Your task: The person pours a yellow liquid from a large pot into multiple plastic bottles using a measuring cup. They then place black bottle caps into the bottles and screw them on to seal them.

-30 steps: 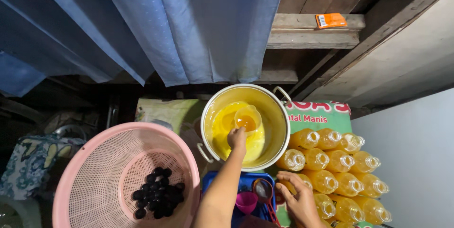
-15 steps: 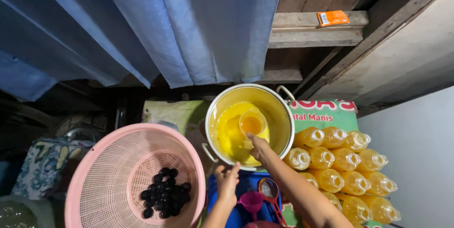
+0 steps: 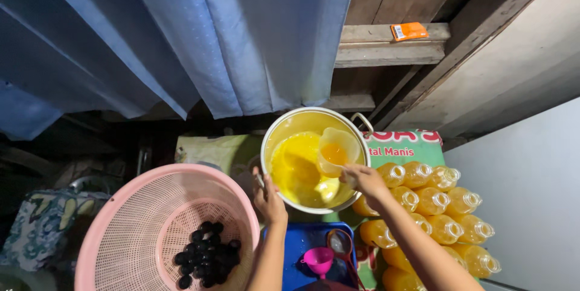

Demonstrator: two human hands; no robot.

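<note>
A large metal pot (image 3: 284, 128) holds yellow liquid. My right hand (image 3: 361, 178) grips a clear plastic scoop (image 3: 336, 150) with some yellow liquid in it, tilted over the right side of the pot. My left hand (image 3: 269, 200) holds the pot's near left rim by its handle. Several capped bottles of yellow liquid (image 3: 435, 203) lie packed together to the right of the pot. In front of the pot sits a blue tray (image 3: 305, 246) with a pink funnel (image 3: 318, 259) and a small strainer (image 3: 339, 241).
A pink plastic basket (image 3: 139, 218) with several dark round caps (image 3: 205, 252) stands at the left. Blue curtains (image 3: 211, 31) hang behind. A wooden shelf (image 3: 386, 49) carries a small orange packet (image 3: 409, 31). A white wall (image 3: 519, 194) is at the right.
My left hand left the pot's inside and came to its near rim. My right hand rose from the blue tray and took the scoop, lifting it at the pot's right side.
</note>
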